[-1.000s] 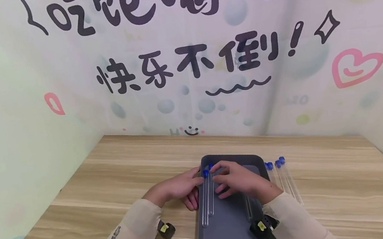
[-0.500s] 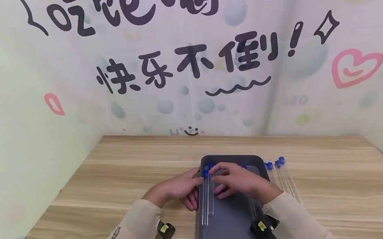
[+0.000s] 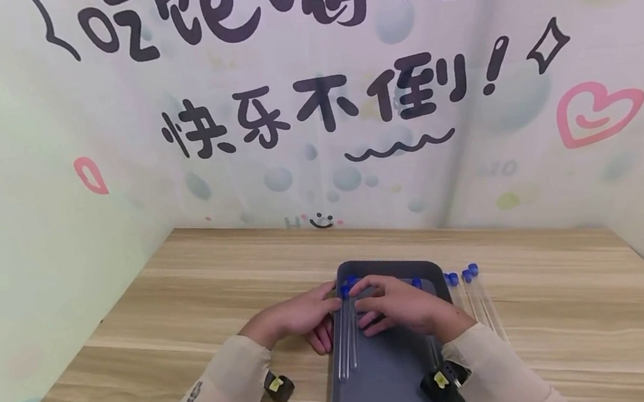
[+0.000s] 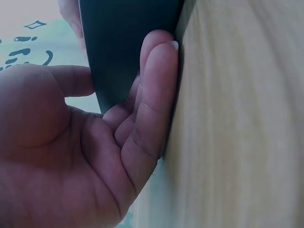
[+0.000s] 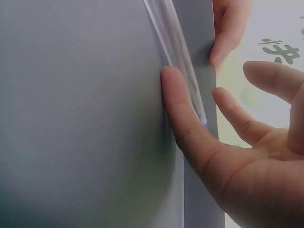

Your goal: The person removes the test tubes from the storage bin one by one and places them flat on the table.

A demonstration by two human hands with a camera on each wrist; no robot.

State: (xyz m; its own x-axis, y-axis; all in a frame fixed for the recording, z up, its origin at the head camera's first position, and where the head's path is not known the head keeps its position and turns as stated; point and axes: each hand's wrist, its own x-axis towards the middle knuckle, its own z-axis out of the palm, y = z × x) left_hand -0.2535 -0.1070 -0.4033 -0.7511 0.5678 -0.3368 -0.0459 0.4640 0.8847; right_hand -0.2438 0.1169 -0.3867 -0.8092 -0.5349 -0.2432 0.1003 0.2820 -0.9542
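Observation:
A grey tray (image 3: 380, 395) lies on the table with clear test tubes (image 3: 344, 356) side by side along its left wall, blue caps at the far end. My left hand (image 3: 303, 312) grips that wall. Its thumb reaches the rim and its fingers lie against the outer wall (image 4: 118, 42), as the left wrist view shows. Over the tray, my right hand (image 3: 395, 304) has loosely spread fingers. One finger lies along a test tube (image 5: 175, 42) in the right wrist view. Another blue-capped tube (image 3: 416, 282) in the tray is partly hidden behind the right hand and wrist.
Several blue-capped test tubes (image 3: 475, 289) lie on the wooden table (image 3: 559, 305) just right of the tray. A printed cloth (image 3: 311, 127) hangs behind the table. Small black cameras (image 3: 280, 387) sit under both wrists.
The inner of the left-side tubes has shifted slightly left, closer to the outer one, with the right fingers. The tube behind the right hand has rolled right. The left hand has stayed put.

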